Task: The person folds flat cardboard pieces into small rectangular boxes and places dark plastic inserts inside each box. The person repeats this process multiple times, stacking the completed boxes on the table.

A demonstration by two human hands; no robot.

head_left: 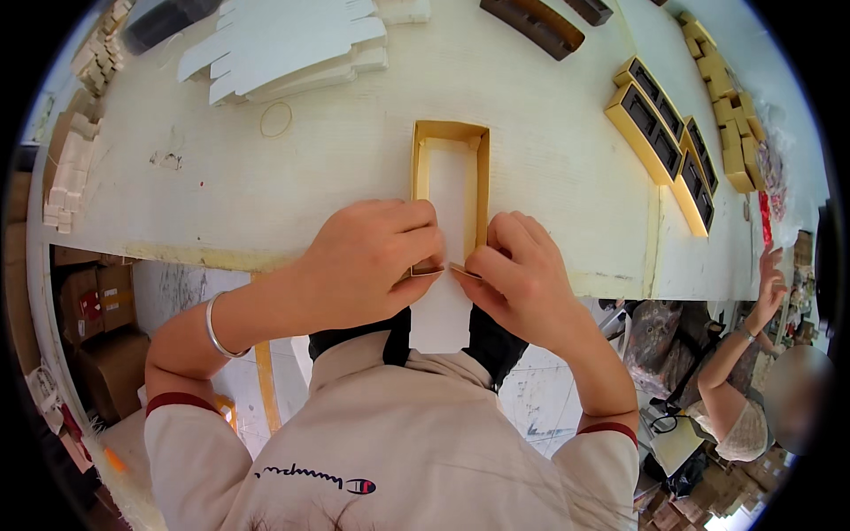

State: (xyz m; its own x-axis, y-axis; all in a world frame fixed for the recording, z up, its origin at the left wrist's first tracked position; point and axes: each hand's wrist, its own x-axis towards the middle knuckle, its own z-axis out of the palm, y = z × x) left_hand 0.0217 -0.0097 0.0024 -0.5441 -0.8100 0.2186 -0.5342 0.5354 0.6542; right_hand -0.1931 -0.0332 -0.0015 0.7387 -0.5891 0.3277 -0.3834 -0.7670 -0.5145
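Observation:
A long, narrow box tray [452, 129] of gold card with a pale inside lies on the white table [336, 173], its far end standing up. At the near end a white flap [440, 323] hangs flat past the table edge toward my body. My left hand [376, 252] pinches the box's left near corner, where a small end tab is bent inward. On the opposite corner, my right hand [524, 279] has thumb and fingers closed on the matching tab. The two tabs point at each other with a small gap between them. Parts of both side walls are hidden behind my fingers.
White flat card blanks [292, 49] are piled at the back left, with a rubber band [276, 119] nearby. Gold boxes with black inserts [651, 124] stand at right. Dark brown pieces [536, 28] lie at the back. Another person's arm [730, 372] shows at far right.

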